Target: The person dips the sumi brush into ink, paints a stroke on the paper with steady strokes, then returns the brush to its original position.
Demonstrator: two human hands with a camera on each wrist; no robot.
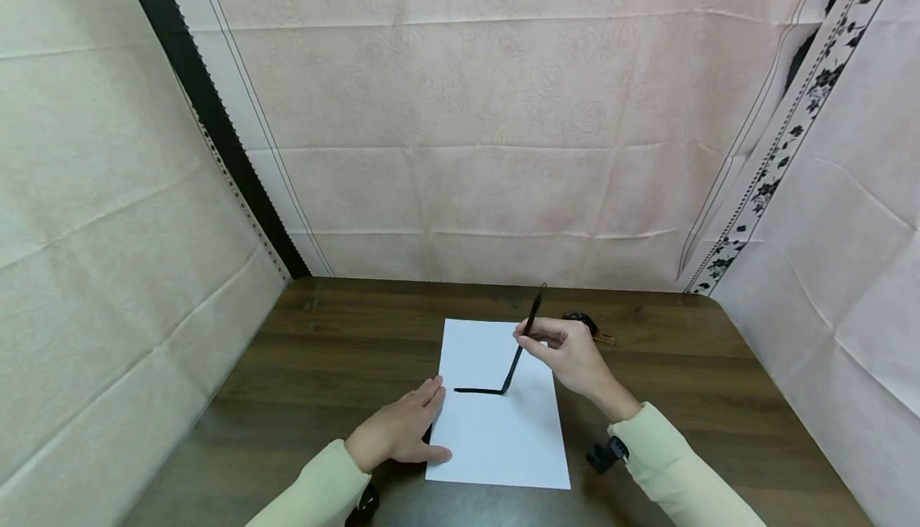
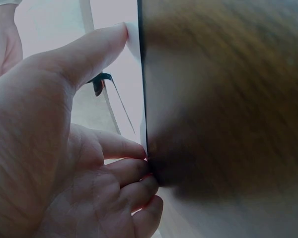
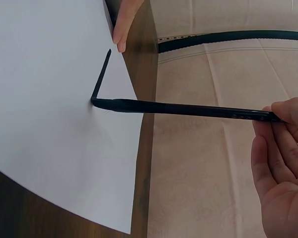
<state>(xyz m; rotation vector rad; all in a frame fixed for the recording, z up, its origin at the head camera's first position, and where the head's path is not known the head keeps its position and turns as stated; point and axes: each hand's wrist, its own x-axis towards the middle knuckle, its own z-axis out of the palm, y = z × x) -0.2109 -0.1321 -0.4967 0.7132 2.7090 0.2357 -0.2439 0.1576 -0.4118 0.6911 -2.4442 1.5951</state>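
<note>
My right hand (image 1: 568,353) pinches a dark brush (image 1: 530,324) near its upper part, and the brush leans to the right. Its black tip touches the white sheet of paper (image 1: 496,447) at the right end of a black horizontal stroke (image 1: 474,390). In the right wrist view the brush (image 3: 188,109) is seen side-on, its bristles bent against the paper (image 3: 49,74). At the paper's left edge rests my left hand (image 1: 406,429), fingers extended and thumb on the sheet. The left wrist view shows that hand (image 2: 74,129) close up, thumb and fingertips along the paper's edge.
The paper lies on a brown wooden table (image 1: 323,367). Behind my right hand is a small dark object (image 1: 580,320), partly hidden. Pale patterned cloth (image 1: 503,112) hangs behind the table and on both sides. A dark device (image 1: 607,455) sits at my right wrist.
</note>
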